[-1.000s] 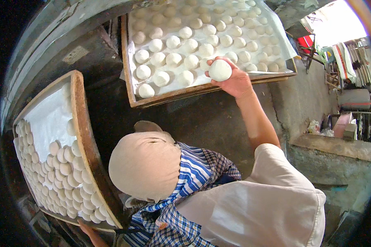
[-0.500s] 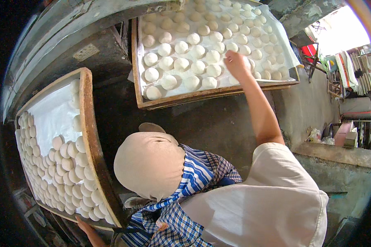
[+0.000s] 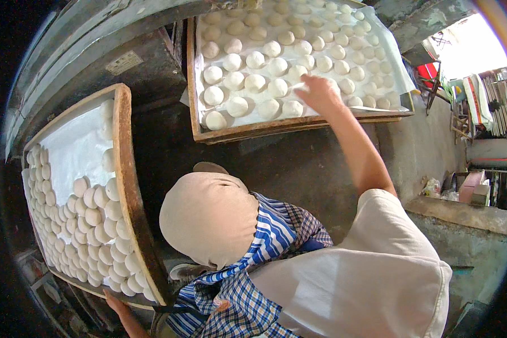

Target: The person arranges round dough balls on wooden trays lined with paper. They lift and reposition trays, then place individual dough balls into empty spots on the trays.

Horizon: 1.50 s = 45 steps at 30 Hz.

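Observation:
Neither of my hands comes into view. A co-worker in a pale cap (image 3: 208, 219) and light shirt (image 3: 349, 281) fills the lower middle, seen from behind and above. Over the near right part of the upper tray (image 3: 248, 133), the co-worker's right hand (image 3: 321, 94) hangs with fingers bent, close to the dough balls (image 3: 278, 88); whether it touches one I cannot tell. Rows of these round white balls lie apart on white cloth. At lower left, the co-worker's left hand (image 3: 115, 304) is against the lower edge of the left tray (image 3: 134, 191), where more dough balls (image 3: 93, 217) sit crowded.
White cloth (image 3: 79, 160) shows bare in the left tray's upper part. A grey ledge (image 3: 112, 34) runs along the upper left. At the right are a low wall (image 3: 462, 214), a red object (image 3: 427, 71), a striped towel (image 3: 479, 98) and a bright opening (image 3: 470, 42).
The co-worker's right hand has shifted left and toward the near edge of the upper tray, its fingers looser. My view has shifted slightly. The left hand stays at the left tray.

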Tool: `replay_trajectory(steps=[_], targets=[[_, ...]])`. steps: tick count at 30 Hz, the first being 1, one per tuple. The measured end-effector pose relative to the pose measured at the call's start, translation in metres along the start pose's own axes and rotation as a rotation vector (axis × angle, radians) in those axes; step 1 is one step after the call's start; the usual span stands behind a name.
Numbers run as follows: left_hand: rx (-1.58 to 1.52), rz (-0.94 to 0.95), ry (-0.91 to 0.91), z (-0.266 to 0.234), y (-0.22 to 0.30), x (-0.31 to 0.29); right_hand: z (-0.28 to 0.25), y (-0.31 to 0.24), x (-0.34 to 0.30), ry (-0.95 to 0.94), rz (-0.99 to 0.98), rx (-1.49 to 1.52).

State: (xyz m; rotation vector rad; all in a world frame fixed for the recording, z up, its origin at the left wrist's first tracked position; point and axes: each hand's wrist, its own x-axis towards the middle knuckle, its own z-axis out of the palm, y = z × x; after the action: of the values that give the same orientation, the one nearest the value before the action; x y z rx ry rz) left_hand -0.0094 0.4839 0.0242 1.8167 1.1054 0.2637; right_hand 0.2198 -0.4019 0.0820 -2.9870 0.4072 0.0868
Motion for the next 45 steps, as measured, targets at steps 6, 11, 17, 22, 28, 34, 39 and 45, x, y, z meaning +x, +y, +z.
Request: replay_trajectory(steps=[6,11,17,22,28,34,39,45], targets=[[0.254,-0.117,-0.250,-0.029,0.001,0.019,0.034,0.010,-0.009,-0.160,-0.028,0.175],[0.035,0.095,-0.301,-0.045,-0.006,0.009,0.011,-0.047,-0.003,-0.060,-0.151,0.017],[-0.127,0.010,-0.243,-0.005,0.012,-0.012,0.033,-0.073,-0.002,-0.214,-0.201,0.078],[-0.048,-0.072,-0.048,-0.010,0.013,-0.012,0.026,-0.081,0.032,-0.195,-0.279,-0.054],[0.094,0.137,-0.039,-0.013,0.002,-0.005,0.044,-0.095,0.075,-0.110,-0.136,-0.103],[0.018,0.024,-0.148,0.007,0.031,-0.033,0.045,-0.088,0.072,0.093,-0.312,-0.236],[-0.031,0.012,-0.044,0.012,0.034,-0.043,0.034,-0.143,0.028,-0.215,-0.224,-0.044],[0.216,0.240,-0.025,-0.016,-0.014,-0.001,0.049,-0.125,0.005,-0.067,-0.354,0.791]])
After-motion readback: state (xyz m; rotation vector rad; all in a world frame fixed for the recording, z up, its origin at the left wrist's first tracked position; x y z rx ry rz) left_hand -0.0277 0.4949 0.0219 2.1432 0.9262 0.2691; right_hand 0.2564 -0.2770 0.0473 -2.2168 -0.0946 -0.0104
